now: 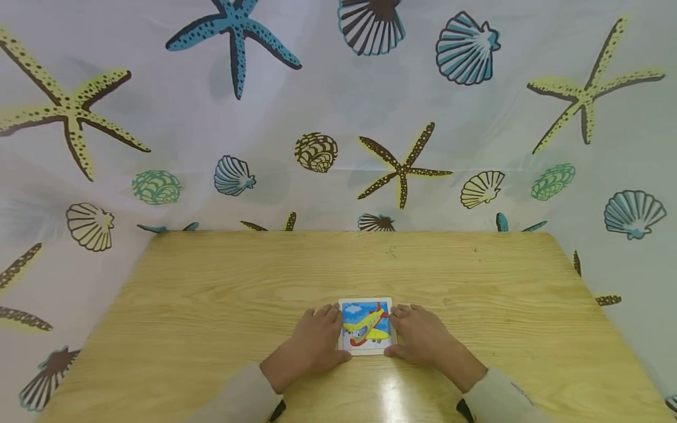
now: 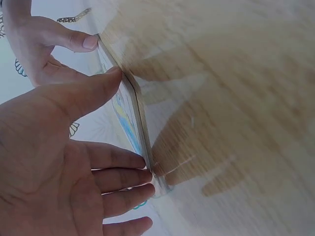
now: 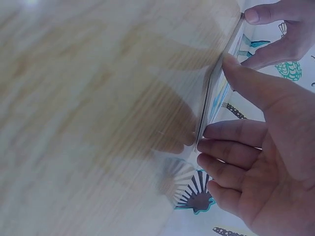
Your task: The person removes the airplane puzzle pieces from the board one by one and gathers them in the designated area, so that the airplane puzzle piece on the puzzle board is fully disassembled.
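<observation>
A small square picture puzzle [image 1: 367,326] lies flat on the table, showing a yellow and red cartoon airplane on blue within a pale border. At its left side, my left hand [image 1: 316,341] touches the edge with fairly straight fingers, its thumb at the near left corner. My right hand [image 1: 423,336] mirrors this on the right, fingertips along that edge and thumb by the near right corner. In the left wrist view the puzzle's thin side [image 2: 137,105] shows between thumb and fingertips. The right wrist view likewise has the puzzle's rim [image 3: 210,83] beside the fingertips.
The wooden table [image 1: 238,282] has a glossy surface that reflects the hands. Behind it and along both sides hangs a white cloth [image 1: 296,94] printed with starfish and shells. Pale sleeves [image 1: 240,395] cover both forearms.
</observation>
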### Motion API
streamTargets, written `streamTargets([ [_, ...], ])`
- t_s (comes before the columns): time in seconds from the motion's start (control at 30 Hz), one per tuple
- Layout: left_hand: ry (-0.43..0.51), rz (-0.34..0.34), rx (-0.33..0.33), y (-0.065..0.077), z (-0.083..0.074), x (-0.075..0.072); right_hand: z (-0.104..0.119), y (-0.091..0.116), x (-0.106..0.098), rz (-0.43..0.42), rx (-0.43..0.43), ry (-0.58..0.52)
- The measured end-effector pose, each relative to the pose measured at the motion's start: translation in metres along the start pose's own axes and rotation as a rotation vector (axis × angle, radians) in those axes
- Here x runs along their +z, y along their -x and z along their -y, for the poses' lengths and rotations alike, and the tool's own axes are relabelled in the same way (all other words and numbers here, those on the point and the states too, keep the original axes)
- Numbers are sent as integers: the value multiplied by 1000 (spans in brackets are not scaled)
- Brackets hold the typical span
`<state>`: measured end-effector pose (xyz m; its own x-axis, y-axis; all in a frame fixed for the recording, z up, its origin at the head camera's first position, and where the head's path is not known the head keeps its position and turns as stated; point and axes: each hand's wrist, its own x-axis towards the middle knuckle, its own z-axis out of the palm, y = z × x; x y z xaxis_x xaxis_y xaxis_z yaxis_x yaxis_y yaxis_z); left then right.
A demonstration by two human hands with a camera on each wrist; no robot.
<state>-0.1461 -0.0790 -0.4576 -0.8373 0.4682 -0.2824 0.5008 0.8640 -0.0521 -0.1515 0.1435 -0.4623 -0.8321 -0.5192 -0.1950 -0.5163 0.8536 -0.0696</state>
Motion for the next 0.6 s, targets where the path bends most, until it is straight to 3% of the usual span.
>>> streamTargets([
  [0.27,6,-40,26,2,-5,-3,2,0,-2,12,12,28],
  [0.4,24,-40,82,5,-12,-3,3,0,-3,3,1,31],
  [0.6,-40,-69,174,9,-23,-1,4,0,-3,-16,-23,45],
])
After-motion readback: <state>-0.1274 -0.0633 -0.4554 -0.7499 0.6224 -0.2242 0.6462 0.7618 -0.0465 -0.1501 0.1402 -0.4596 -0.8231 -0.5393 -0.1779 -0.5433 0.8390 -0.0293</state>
